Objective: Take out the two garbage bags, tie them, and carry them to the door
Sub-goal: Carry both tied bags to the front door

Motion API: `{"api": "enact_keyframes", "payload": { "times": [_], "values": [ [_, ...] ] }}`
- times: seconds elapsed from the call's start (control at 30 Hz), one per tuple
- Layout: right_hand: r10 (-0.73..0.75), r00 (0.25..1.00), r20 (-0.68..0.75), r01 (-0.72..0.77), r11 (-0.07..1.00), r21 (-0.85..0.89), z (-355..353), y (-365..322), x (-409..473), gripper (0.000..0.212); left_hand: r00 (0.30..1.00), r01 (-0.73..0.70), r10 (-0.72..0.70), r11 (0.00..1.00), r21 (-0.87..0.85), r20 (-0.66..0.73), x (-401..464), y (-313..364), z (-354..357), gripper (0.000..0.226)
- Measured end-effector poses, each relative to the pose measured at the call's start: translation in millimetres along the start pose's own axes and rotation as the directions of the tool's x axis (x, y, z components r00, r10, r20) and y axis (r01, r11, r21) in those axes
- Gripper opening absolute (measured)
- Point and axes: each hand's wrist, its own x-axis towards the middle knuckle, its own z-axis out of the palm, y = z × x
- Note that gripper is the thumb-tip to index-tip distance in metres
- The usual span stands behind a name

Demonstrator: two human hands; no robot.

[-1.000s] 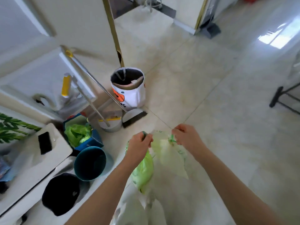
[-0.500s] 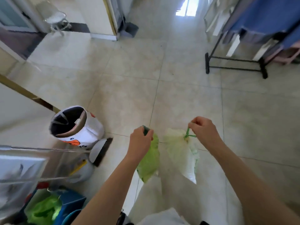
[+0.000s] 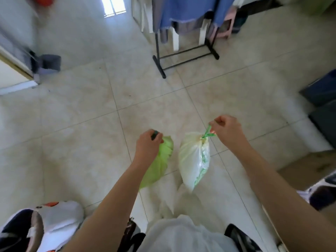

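Green bag (image 3: 160, 160) hung from my closed left hand (image 3: 148, 146), white bag (image 3: 195, 159) from my right hand (image 3: 226, 131) pinching its drawstring (image 3: 207, 134); I judged that thin cord likeliest to slip.

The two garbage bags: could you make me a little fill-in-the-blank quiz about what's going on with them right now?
1. The left hand holds the bright ____ bag.
2. The right hand holds the whitish bag by its green ____.
3. Both bags hang above the tiled ____.
4. Ahead, blue cloth hangs on a black ____.

Missing words: green; drawstring; floor; rack
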Motion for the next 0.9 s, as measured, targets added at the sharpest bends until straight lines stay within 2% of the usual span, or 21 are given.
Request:
{"api": "enact_keyframes", "payload": {
  "times": [0.13, 0.3, 0.53, 0.73, 0.9],
  "values": [
    [0.05, 0.998, 0.026, -0.053, 0.991, 0.123, -39.0, 3.9, 62.2, 0.015, 0.995, -0.094, 0.095, 0.995, -0.024, 0.03, 56.1, 60.4, 38.0, 0.021],
    [0.096, 0.995, 0.007, -0.095, 0.964, 0.25, -91.3, -3.0, 142.9, 0.012, 0.993, -0.115, 0.117, 0.985, -0.125, 0.005, 125.1, 138.5, 86.4, 0.02],
    [0.203, 0.977, -0.061, -0.175, 0.934, 0.312, -154.1, 1.1, 264.7, 0.013, 0.967, -0.208, 0.226, 0.967, -0.148, 0.118, 221.2, 248.0, 158.7, 0.022],
    [0.317, 0.93, -0.187, -0.235, 0.903, 0.36, -212.3, 20.4, 366.0, 0.015, 0.893, -0.303, 0.354, 0.929, -0.211, 0.278, 303.0, 334.2, 230.7, 0.03],
    [0.397, 0.867, -0.3, -0.241, 0.862, 0.446, -265.4, 26.4, 450.0, 0.016, 0.826, -0.348, 0.402, 0.915, -0.203, 0.396, 379.2, 412.4, 288.6, 0.032]
  ]
}}
